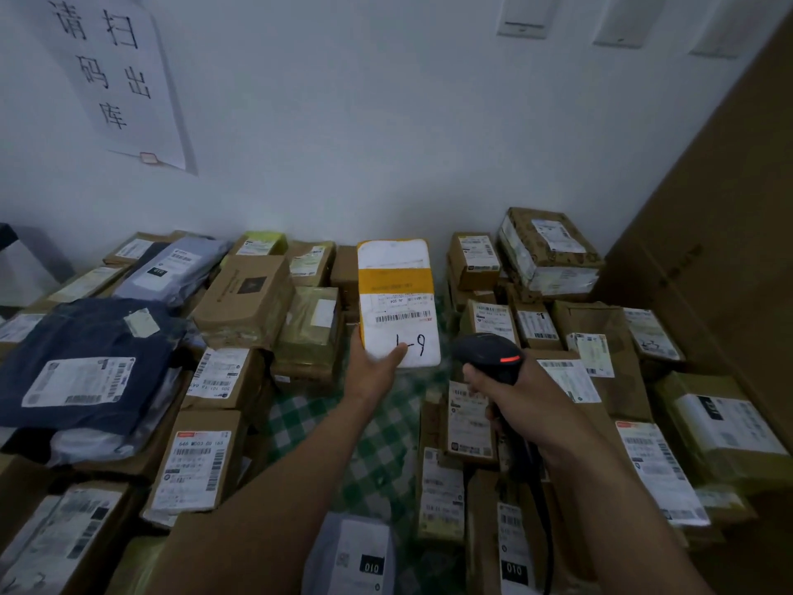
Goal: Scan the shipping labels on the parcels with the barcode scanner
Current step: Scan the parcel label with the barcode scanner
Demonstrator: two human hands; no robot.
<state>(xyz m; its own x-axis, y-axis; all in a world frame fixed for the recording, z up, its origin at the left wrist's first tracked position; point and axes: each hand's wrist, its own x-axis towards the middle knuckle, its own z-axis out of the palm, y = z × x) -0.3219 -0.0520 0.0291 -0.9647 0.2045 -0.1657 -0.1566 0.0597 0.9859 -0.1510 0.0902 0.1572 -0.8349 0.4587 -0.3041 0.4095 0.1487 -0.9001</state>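
Curled tight round the handle of the barcode scanner point(489, 354), the right hand point(515, 401) holds it over the green checked cloth point(377, 444). The scanner's head, with its red-lit strip, is turned toward the parcel ahead.

Just beyond, the left hand point(373, 371) pinches the lower left corner of the white and yellow parcel point(397, 294). The thumb point(397, 352) lies across the front face, and the other fingers are hidden behind. The parcel is raised upright in the air above the cloth, between the two banks of stock, with its face toward the camera. The barcode of its shipping label point(402, 316) runs across the middle, clear of the thumb.

It looks like a flat mailer. It stands from one corner without drooping, so it is probably light and fairly stiff. Its smooth wrap may slip, so a hold low on the edge, away from the barcode, seems best.

Farther off, cardboard boxes point(244, 294) crowd both sides, and a dark blue bag point(86, 337) lies on the left stack. Behind them, against the wall, hangs a paper notice point(116, 79) with handwritten characters. A large carton point(708, 251) rises at the right.
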